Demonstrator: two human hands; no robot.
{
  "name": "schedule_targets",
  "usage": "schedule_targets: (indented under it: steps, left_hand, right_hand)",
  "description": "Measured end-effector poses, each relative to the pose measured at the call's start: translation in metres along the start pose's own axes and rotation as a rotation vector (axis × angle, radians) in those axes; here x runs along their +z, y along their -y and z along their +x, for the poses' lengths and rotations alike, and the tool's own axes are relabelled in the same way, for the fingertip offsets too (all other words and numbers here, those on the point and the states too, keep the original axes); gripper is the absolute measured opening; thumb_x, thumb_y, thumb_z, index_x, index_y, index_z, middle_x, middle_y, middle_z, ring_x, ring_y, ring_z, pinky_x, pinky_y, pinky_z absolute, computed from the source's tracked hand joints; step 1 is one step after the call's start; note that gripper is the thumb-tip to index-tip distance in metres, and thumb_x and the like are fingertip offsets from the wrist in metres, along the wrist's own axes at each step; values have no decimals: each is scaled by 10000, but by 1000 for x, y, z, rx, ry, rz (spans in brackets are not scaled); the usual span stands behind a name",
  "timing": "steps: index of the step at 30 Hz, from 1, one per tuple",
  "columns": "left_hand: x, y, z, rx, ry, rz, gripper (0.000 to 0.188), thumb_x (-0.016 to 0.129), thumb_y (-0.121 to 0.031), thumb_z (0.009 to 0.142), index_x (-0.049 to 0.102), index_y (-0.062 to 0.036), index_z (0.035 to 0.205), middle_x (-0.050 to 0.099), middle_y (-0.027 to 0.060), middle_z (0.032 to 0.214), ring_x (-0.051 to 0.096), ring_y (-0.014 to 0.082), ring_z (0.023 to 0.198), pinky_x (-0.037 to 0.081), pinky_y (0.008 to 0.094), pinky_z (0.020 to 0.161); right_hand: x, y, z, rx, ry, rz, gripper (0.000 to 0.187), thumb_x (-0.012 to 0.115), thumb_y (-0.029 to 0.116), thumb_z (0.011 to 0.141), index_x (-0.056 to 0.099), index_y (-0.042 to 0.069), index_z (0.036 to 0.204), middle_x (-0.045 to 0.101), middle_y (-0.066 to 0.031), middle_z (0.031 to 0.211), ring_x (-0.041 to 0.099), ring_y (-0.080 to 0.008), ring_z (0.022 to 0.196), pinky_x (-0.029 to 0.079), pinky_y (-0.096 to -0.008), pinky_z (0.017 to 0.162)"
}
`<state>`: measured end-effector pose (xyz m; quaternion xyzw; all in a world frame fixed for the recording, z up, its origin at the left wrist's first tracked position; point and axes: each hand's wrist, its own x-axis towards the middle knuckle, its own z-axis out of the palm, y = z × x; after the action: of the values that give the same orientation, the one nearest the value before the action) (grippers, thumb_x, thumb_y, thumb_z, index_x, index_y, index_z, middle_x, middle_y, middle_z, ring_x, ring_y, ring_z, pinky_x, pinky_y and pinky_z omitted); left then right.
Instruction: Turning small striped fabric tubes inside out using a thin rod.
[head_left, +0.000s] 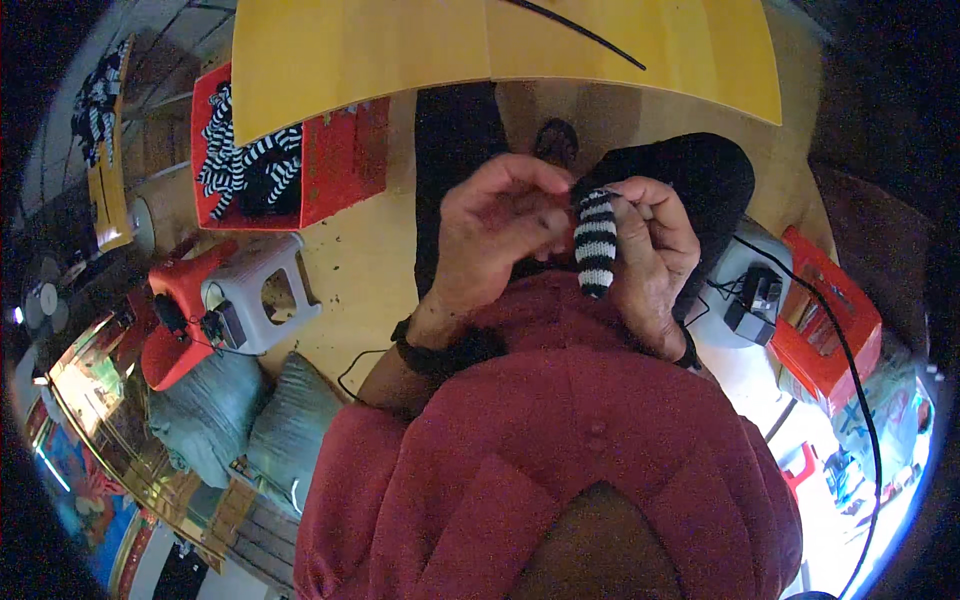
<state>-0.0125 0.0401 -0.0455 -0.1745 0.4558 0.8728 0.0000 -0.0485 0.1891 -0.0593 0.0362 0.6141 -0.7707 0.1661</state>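
Nearest the camera, across the lower middle, spreads a red shirt (590,420). Just beyond its front, both hands are raised before the lap, each with a dark band at the wrist. The right hand (650,255) pinches the upper end of a small black-and-white striped knit piece (596,245) between thumb and forefinger; the piece hangs lengthwise against the thumb side of that hand. The left hand (490,225) sits just beside it, thumb and forefinger curved with a gap between them; whether it grips anything, I cannot tell.

Past the hands are dark trousers (690,175), the right knee bent outward. Farther forward, a yellow tabletop (380,60) bears a thin dark strip (585,35). Partly under its left edge, a red box (345,165) holds more striped knits (235,165). Off to the left, a pale plastic stool (262,300) adjoins a red stool (180,340), with two grey-green sacks (205,410) near them.
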Motion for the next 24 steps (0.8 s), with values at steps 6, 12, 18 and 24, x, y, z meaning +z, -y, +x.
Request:
schedule_targets:
  steps: [6, 12, 18, 24]
  left_hand:
    - [-3, 0, -1, -54, 59, 40, 222, 696, -5, 737, 599, 9, 936, 592, 51, 949, 569, 104, 814, 470, 229, 702]
    - [-5, -2, 8, 50, 110, 320, 135, 717, 3, 702, 625, 13, 801, 597, 56, 884, 551, 105, 820, 453, 240, 716]
    - [-3, 5, 5, 296, -12, 533, 127, 685, 35, 684, 621, 11, 792, 607, 105, 918, 570, 167, 852, 455, 265, 740]
    - [5, 9, 3, 344, -43, 381, 89, 675, 26, 733, 600, 4, 774, 615, 91, 872, 568, 115, 679, 450, 212, 581]
  right_hand:
    - [5, 2, -1, -60, -6, 12, 102, 556, 26, 867, 573, 16, 967, 609, -19, 818, 546, -61, 711, 445, -195, 647]
    - [2, -5, -1, -246, -67, -297, 107, 575, 28, 851, 587, 8, 956, 607, -6, 799, 545, -75, 701, 449, -207, 644]
    - [4, -2, -2, -43, -48, -90, 99, 575, 31, 852, 585, 11, 948, 596, 5, 761, 546, -79, 698, 454, -215, 648]
    - [2, -10, -1, -92, -38, -177, 93, 574, 27, 852, 585, 11, 943, 593, 1, 787, 539, -71, 719, 447, -208, 670]
